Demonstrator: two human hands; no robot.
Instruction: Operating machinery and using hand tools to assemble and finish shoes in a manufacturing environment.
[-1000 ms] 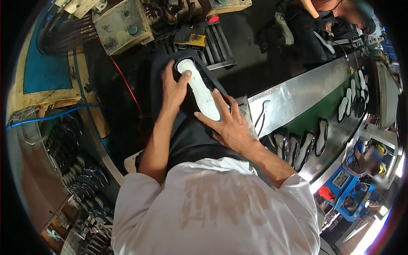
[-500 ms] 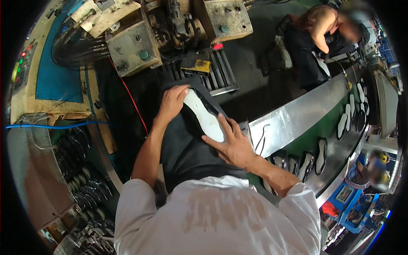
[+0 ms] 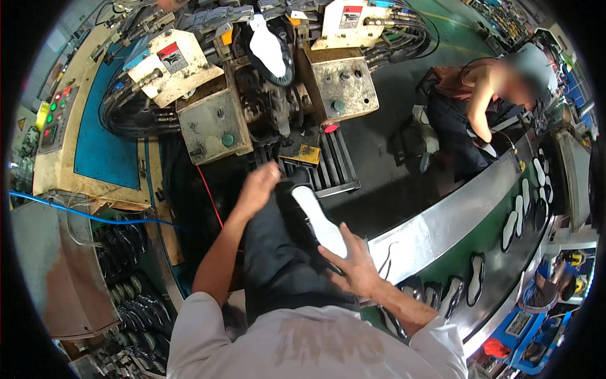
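Observation:
A black shoe upper with a white insole (image 3: 319,218) lies bottom up over my dark-clothed legs. My right hand (image 3: 353,265) grips its near end, thumb and fingers on either side. My left hand (image 3: 257,188) is closed beside the far end; its fingers are curled, and what they pinch, if anything, is hidden. Ahead, a second black shoe upper with a white insole (image 3: 268,54) sits in the machine (image 3: 278,110), between its two cream-coloured side boxes.
A metal-edged bench (image 3: 429,208) on my right bears several black shoes with white insoles (image 3: 509,230). A co-worker (image 3: 470,107) sits beyond it. Racks of dark shoe parts (image 3: 136,297) stand left, below a control panel (image 3: 55,117). A blue hose (image 3: 82,208) and red cable (image 3: 211,196) run nearby.
The view has tilted up, bringing the shoe in the machine into sight. My left hand has come off the white insole to beside its far end. My right hand keeps its grip.

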